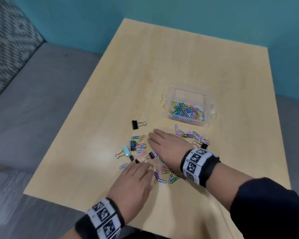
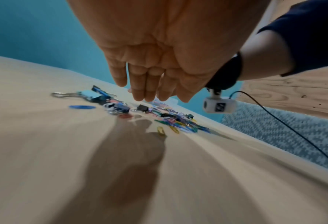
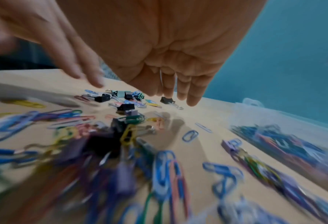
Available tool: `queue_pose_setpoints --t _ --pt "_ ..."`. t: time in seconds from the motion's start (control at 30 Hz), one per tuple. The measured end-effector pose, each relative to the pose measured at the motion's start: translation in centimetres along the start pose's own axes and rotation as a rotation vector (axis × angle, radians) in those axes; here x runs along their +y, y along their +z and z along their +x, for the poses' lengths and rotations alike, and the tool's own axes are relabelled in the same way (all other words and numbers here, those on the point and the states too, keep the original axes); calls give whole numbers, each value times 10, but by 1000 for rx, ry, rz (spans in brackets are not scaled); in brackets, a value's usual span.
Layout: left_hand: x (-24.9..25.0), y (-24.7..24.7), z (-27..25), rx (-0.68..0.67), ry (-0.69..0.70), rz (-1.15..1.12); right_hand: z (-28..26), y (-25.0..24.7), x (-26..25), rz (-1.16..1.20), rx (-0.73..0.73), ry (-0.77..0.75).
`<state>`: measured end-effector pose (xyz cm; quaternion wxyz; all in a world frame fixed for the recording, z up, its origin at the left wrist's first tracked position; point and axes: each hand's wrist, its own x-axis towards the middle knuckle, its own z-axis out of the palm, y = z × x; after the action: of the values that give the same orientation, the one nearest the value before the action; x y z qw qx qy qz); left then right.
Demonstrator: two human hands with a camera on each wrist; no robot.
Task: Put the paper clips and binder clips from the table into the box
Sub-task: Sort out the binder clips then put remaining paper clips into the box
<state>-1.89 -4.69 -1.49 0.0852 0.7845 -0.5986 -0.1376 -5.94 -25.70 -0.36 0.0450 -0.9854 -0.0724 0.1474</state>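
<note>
Both our hands out flat, palms down, holding nothing

Our left hand (image 1: 135,176) reaches forward with its fingers (image 2: 138,92) straight and close together, thumb alongside. Our right hand (image 1: 164,144) stretches across toward the left, fingers (image 3: 193,97) straight and a little spread, its forearm crossing in front of the left fingertips. Each wrist wears a black band with black-and-white marker squares; a dark sleeve covers the right forearm.
</note>
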Motion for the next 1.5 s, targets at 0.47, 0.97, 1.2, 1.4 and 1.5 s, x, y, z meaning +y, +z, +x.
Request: queue_pose_setpoints --t 0.47,0.97,1.2,1.4,1.5 --pt "-53 -11 -13 204 -334 -74 0 3 7 -157 -239 -10" --pt "-85 -16 77 -31 -385 -120 -19 1 -19 225 91 332" --pt "-76 -21 77 -50 -198 -123 -31 2 -17 305 114 429" --pt "-72 -25 72 13 -232 -345 -28 8 -27 341 141 439" --pt "-70 -29 74 12 -266 -430 -26 10 -32 373 145 439"
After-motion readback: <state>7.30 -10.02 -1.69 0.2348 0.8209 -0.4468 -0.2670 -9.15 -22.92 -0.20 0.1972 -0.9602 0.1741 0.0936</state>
